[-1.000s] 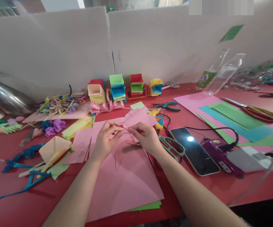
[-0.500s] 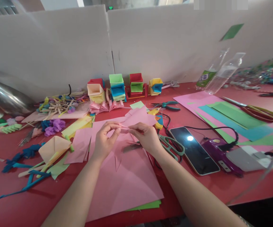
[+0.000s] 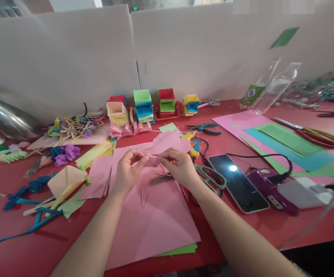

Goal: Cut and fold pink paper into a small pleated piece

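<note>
Between my two hands is a small folded piece of pink paper (image 3: pixel 152 161). My left hand (image 3: pixel 130 169) pinches its left end between thumb and fingers. The right end is gripped the same way by my right hand (image 3: pixel 178 167). Both hands are above a large pink sheet (image 3: pixel 155 227) on the red table, with green paper (image 3: pixel 180 250) showing under its near edge. Scissors with grey-green handles (image 3: pixel 213 179) lie beside my right wrist, their blades partly under my hand. More pink paper pieces (image 3: pixel 169 143) lie just beyond my fingers.
A phone (image 3: pixel 239 184) and a purple power strip (image 3: pixel 271 190) with cables lie to the right. Small coloured paper boxes (image 3: pixel 143 104) stand along the white partition. Pliers (image 3: pixel 205 128), red-handled scissors (image 3: pixel 314 134), plastic bottles (image 3: pixel 276 90) and a metal kettle (image 3: pixel 9 117) are farther out.
The pink paper between my fingers has turned slightly, so more of its flat face shows. Both hands keep their pinch in nearly the same place.
</note>
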`<state>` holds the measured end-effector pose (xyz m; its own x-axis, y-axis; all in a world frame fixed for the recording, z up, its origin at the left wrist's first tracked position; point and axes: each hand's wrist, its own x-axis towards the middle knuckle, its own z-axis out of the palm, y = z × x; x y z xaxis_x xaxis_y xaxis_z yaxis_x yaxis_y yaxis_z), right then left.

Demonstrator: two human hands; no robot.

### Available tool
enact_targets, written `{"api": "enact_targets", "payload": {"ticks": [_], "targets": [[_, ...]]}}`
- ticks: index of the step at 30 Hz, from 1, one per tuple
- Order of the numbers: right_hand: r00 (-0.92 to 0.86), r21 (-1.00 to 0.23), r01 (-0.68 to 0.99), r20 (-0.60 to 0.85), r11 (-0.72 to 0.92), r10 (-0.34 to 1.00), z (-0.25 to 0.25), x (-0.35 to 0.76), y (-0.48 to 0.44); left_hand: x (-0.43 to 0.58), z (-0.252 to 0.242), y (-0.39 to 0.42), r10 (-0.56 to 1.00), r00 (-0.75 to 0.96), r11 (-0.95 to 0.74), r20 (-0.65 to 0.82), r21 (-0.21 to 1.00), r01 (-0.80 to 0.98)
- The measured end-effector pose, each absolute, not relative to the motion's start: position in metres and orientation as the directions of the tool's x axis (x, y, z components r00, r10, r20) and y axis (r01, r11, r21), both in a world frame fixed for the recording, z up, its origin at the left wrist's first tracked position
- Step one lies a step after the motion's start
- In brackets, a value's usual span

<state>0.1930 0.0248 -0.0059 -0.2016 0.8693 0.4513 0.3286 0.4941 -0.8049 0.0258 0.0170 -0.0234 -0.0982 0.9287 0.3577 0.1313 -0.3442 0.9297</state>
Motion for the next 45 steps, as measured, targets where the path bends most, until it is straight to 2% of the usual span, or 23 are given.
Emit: {"api": "enact_targets", "payload": {"ticks": [7, 19, 26, 31, 35, 38, 42, 45], "targets": [[-0.229, -0.826, 0.307, 0.418, 0.472, 0.879, -0.0062, 0.1915, 0.0233, 0.0246, -0.0175, 0.0151, 0.966, 0.037, -0.259, 0.257, 0.945, 0.198], [-0.229, -0.864, 0.272, 0.37, 0.424, 0.9, -0.0055, 0.1892, 0.0216, 0.0246, -0.0246, 0.0164, 0.989, 0.052, -0.143, 0.139, 0.987, 0.067], [-0.22, -0.876, 0.292, 0.33, 0.384, 0.918, -0.0057, 0.1911, 0.0224, 0.0271, -0.0182, 0.0138, 0.986, 0.11, -0.134, 0.128, 0.99, 0.051], [-0.22, -0.94, 0.207, 0.226, 0.271, 0.949, -0.0066, 0.1908, 0.0227, 0.0288, -0.0157, 0.0114, 0.982, 0.039, -0.185, 0.183, 0.981, 0.064], [-0.215, -0.95, 0.22, 0.173, 0.22, 0.961, -0.006, 0.191, 0.0224, 0.0332, -0.0162, 0.0094, 0.986, 0.044, -0.164, 0.16, 0.982, 0.094], [-0.205, -0.952, 0.212, 0.18, 0.223, 0.962, -0.0065, 0.1906, 0.023, 0.0339, -0.0184, 0.0104, 0.992, 0.059, -0.11, 0.108, 0.993, 0.043], [-0.201, -0.969, 0.108, 0.198, 0.223, 0.959, -0.0095, 0.19, 0.0248, 0.0314, -0.0217, 0.0129, 0.997, -0.015, -0.076, 0.075, 0.997, -0.02], [-0.174, -0.99, 0.049, 0.123, 0.133, 0.977, -0.0114, 0.1904, 0.0254, 0.0306, -0.0227, 0.013, 0.999, 0.043, -0.025, 0.029, 0.995, -0.093]]}}
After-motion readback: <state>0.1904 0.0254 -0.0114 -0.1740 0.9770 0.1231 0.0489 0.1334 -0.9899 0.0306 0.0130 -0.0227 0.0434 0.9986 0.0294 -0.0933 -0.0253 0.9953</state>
